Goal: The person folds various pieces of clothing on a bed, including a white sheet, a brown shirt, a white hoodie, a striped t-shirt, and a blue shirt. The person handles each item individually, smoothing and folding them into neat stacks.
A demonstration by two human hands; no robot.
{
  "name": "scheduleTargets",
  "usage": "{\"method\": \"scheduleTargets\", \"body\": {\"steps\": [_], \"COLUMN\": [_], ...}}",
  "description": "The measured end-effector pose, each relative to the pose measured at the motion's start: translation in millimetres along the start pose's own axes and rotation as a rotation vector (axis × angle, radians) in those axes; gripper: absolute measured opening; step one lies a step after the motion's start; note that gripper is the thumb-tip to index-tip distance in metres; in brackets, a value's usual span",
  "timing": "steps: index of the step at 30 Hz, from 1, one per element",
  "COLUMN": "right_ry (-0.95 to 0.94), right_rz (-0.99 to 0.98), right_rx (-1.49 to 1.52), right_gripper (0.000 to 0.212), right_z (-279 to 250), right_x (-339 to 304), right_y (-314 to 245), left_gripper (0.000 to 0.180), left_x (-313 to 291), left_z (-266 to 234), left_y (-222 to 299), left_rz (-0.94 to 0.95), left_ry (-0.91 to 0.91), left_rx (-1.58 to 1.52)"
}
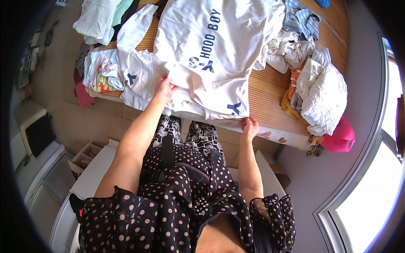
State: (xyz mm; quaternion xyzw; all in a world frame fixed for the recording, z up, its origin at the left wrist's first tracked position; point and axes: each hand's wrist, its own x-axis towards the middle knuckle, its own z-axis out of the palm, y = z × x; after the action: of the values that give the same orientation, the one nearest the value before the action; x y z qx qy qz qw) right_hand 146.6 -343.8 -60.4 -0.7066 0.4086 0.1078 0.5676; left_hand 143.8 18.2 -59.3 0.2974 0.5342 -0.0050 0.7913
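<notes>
A white long-sleeved top with dark printing lies spread over the bed in front of me. Its near edge hangs close to the mattress side. My left hand grips a fold of its fabric left of the middle, fingers bent into the cloth. At the near right corner, my right hand pinches the edge of the top between thumb and fingers. One sleeve stretches away to the far left. Part of the fabric bunches in loose folds between my hands.
Folded clothes sit on the left of the bed, with a white pile farther back. Crumpled white cloth and a pink item lie at the right edge. A ribbed brown mat covers the bed. A window stands right.
</notes>
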Motion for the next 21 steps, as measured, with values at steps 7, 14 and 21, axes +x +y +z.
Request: {"method": "scheduleTargets", "body": {"steps": [7,14,21], "right_ry": [-0.302,-0.233,-0.435], "right_rz": [-0.841,-0.802,0.052], "right_rx": [-0.675,-0.846,-0.061], "right_gripper": [0.018,0.030,0.006], "right_z": [56.4,114.1,54.4], "right_x": [-2.0,52.1,84.4], "right_y": [-108.3,-94.2,-107.8], "left_gripper": [0.035,0.042,0.042], "left_x": [-4.4,-10.8,-4.7], "left_z": [-4.4,-22.1,-47.9], "left_y": [2.1,1.0,-1.2], "left_rz": [0.036,0.082,0.102], "left_ry": [-0.146,-0.191,0.038], "left_rx": [-0.228,-0.114,0.057]}}
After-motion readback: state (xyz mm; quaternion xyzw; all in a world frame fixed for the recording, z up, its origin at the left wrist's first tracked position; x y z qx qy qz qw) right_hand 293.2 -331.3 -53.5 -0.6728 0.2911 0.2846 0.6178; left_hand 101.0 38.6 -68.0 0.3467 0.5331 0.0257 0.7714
